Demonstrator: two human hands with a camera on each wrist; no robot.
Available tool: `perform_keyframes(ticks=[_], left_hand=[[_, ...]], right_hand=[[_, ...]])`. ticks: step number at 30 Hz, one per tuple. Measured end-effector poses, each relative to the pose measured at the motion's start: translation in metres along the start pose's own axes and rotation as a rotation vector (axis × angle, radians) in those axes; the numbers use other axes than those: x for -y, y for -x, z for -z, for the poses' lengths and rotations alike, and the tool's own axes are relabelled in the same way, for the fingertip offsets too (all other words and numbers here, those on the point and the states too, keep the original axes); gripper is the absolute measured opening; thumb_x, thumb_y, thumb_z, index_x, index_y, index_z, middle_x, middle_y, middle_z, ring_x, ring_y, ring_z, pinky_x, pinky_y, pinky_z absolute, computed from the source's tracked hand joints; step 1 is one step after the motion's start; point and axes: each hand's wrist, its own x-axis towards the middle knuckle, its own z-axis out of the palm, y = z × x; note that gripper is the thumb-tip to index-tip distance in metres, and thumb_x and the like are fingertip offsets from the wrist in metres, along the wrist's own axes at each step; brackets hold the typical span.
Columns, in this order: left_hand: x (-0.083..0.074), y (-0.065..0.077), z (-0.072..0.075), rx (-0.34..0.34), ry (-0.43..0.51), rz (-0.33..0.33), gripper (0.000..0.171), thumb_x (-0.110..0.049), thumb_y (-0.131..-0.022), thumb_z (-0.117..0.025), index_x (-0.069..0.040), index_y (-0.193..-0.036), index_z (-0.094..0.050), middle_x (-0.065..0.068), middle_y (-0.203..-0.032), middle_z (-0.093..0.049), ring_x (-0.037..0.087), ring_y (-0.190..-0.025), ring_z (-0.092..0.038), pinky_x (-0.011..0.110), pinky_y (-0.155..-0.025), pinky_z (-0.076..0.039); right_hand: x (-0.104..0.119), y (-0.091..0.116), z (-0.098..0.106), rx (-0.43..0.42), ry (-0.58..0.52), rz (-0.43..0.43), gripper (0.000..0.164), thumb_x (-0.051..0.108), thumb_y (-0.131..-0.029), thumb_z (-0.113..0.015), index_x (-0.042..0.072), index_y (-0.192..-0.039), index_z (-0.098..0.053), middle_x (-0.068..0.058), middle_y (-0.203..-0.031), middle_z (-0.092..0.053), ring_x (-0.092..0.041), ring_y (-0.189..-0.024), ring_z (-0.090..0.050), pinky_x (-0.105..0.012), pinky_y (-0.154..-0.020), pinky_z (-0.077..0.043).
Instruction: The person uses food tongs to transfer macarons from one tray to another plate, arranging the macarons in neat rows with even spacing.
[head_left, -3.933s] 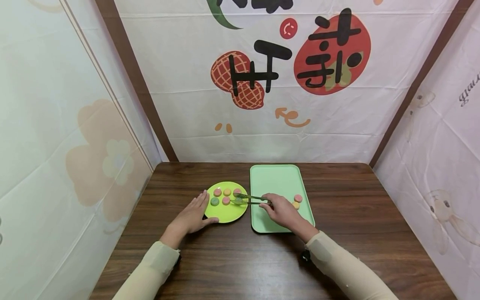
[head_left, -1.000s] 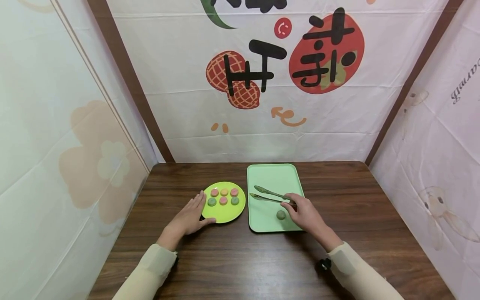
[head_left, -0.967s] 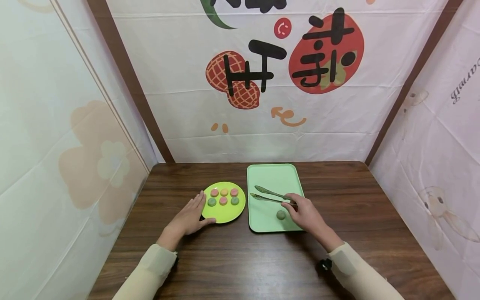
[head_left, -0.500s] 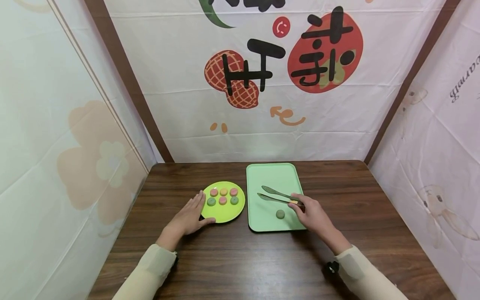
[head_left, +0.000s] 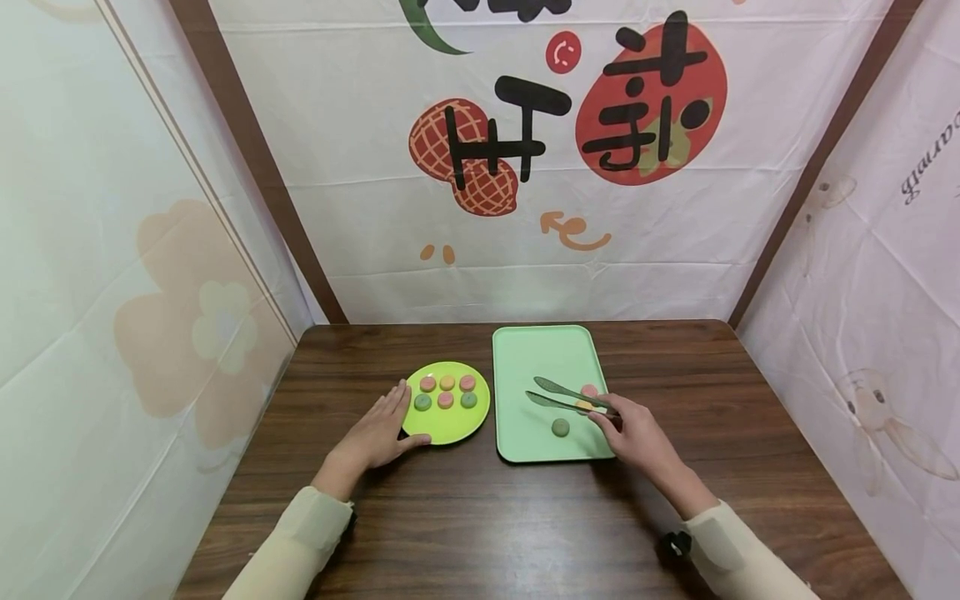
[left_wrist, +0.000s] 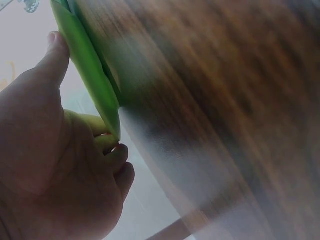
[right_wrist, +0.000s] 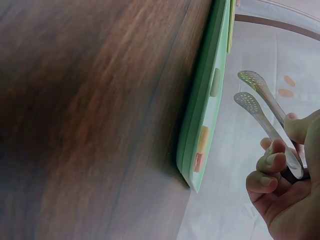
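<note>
My left hand (head_left: 378, 429) rests against the left rim of a round yellow-green plate (head_left: 450, 429), fingers straight and thumb at the near rim. Two short rows of pink, yellow and green macarons lie on the plate, among them a green macaron (head_left: 468, 400) at the right. My right hand (head_left: 637, 433) holds metal tongs (head_left: 555, 396) above the right part of a mint-green tray (head_left: 525, 442), their perforated tips apart with nothing between them. Below the tongs lie a green macaron (head_left: 560, 427), a yellow macaron (head_left: 584, 407), partly covered, and a pink macaron (head_left: 589, 390).
Plate and tray stand side by side on a dark wooden table (head_left: 480, 517), with a narrow gap between them. A printed white cloth (head_left: 360, 217) hangs behind the table and along both sides.
From above the plate's right macarons, the tongs have moved right over the tray with my right hand, still drifting right. The tray's green macaron came into sight. My left hand stayed at the plate.
</note>
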Motion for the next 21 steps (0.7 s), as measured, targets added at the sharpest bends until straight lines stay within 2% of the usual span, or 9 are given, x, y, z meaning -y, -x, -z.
perform_keyframes(ticks=[4,15,21], left_hand=[[0.001,0.000,-0.001,0.000,0.001,-0.002,0.106,-0.062,-0.104,-0.062,0.009,-0.168,-0.015,0.029,-0.176,-0.010,0.043,-0.164,-0.016,0.056,-0.134,-0.017],[0.002,0.001,-0.001,0.004,-0.002,0.000,0.107,-0.062,-0.104,-0.062,0.009,-0.168,-0.015,0.029,-0.176,-0.010,0.043,-0.164,-0.016,0.056,-0.134,-0.017],[0.001,0.001,0.001,0.004,0.005,-0.001,0.106,-0.061,-0.104,-0.062,0.009,-0.168,-0.015,0.029,-0.176,-0.010,0.043,-0.164,-0.016,0.056,-0.134,-0.017]], right_hand=[[-0.001,0.004,0.003,0.024,0.007,-0.041,0.029,0.019,-0.104,-0.076,0.000,-0.125,-0.073,0.009,-0.075,-0.061,-0.005,-0.063,-0.051,-0.027,-0.057,-0.048],[-0.004,0.016,0.007,0.010,0.034,-0.047,0.029,0.019,-0.104,-0.075,0.001,-0.125,-0.074,0.000,-0.095,-0.073,-0.004,-0.074,-0.059,-0.028,-0.063,-0.054],[-0.005,0.021,0.008,-0.012,0.037,-0.034,0.027,0.017,-0.103,-0.077,0.000,-0.124,-0.075,-0.002,-0.097,-0.074,-0.004,-0.075,-0.060,-0.027,-0.063,-0.054]])
